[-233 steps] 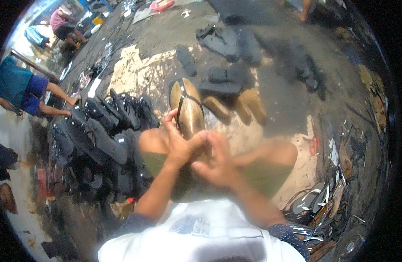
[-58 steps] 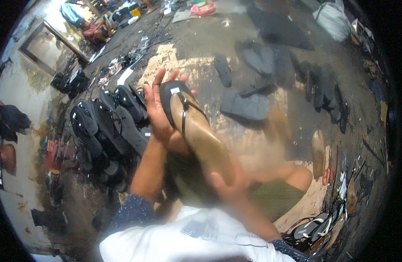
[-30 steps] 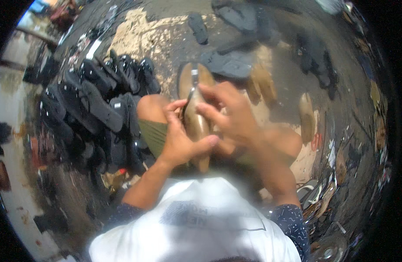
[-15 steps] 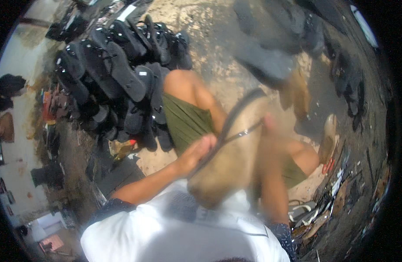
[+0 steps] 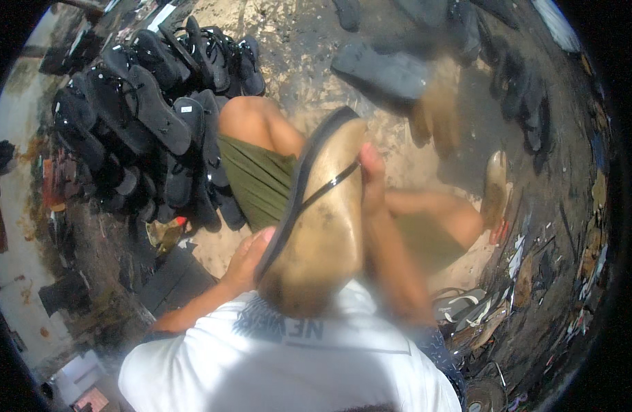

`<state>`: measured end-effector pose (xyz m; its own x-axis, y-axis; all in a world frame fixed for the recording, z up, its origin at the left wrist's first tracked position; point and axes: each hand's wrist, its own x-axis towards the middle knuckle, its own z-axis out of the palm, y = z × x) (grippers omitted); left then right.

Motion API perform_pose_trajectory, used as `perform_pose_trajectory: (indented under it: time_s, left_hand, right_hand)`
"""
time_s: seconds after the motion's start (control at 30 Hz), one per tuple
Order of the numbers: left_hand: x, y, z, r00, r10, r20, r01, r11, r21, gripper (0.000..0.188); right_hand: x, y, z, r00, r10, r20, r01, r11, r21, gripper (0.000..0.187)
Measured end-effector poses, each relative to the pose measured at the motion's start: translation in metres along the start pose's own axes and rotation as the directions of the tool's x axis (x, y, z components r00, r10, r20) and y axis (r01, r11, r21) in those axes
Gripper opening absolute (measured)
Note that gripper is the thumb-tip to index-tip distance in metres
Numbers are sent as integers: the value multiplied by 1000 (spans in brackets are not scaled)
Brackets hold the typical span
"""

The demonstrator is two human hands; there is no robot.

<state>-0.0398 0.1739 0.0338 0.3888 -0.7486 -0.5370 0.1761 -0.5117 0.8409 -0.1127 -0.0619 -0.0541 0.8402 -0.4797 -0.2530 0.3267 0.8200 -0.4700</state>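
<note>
In front of my chest a tan, glossy shoe last (image 5: 330,240) stands tilted, its narrower end low near my shirt. A black sandal (image 5: 288,206) is fitted on it, the dark sole along its left side and a thin shiny strap (image 5: 323,191) across it. My left hand (image 5: 249,255) grips the sole's edge low on the left, fingers closed against it. On the other side my right hand (image 5: 373,182) holds the last, thumb up beside the strap's end. Part of the right hand's fingers is hidden behind the last.
Many black sandals (image 5: 151,110) lie heaped at the left. Dark flat pieces (image 5: 381,72) and brown lasts (image 5: 439,113) are at the upper right, blurred. Another last (image 5: 495,182) lies beyond my right knee, near a red-handled tool (image 5: 499,232). Scraps (image 5: 491,329) litter the lower right.
The last with the sandal, held in both hands, has shifted left and a little up in the picture. The whole surroundings have shifted left too. Both hands keep their hold.
</note>
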Motion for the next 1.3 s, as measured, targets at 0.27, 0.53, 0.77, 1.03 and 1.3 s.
perform_pose_trajectory:
  time_s: [0.27,0.53,0.77,1.03,1.3]
  left_hand:
    - [45,56,-14,944,330,-21,-330,944,15,97]
    - [71,76,0,881,470,-46,-448,800,-398,129]
    - [129,110,15,780,623,65,-364,535,-762,105]
    - [129,89,26,945,297,136,-186,831,-525,65]
    - [129,72,24,890,455,17,-455,890,13,73]
  right_hand:
    - [-1,-77,31,942,269,200,-109,811,-575,55]
    - [-32,-32,15,976,217,15,-204,939,-277,70]
    - [-74,-22,76,885,183,429,-378,821,429,85]
    - [-50,-19,29,970,-234,68,241,881,-408,83]
    - [-22,-33,10,995,-18,97,43,963,-267,70]
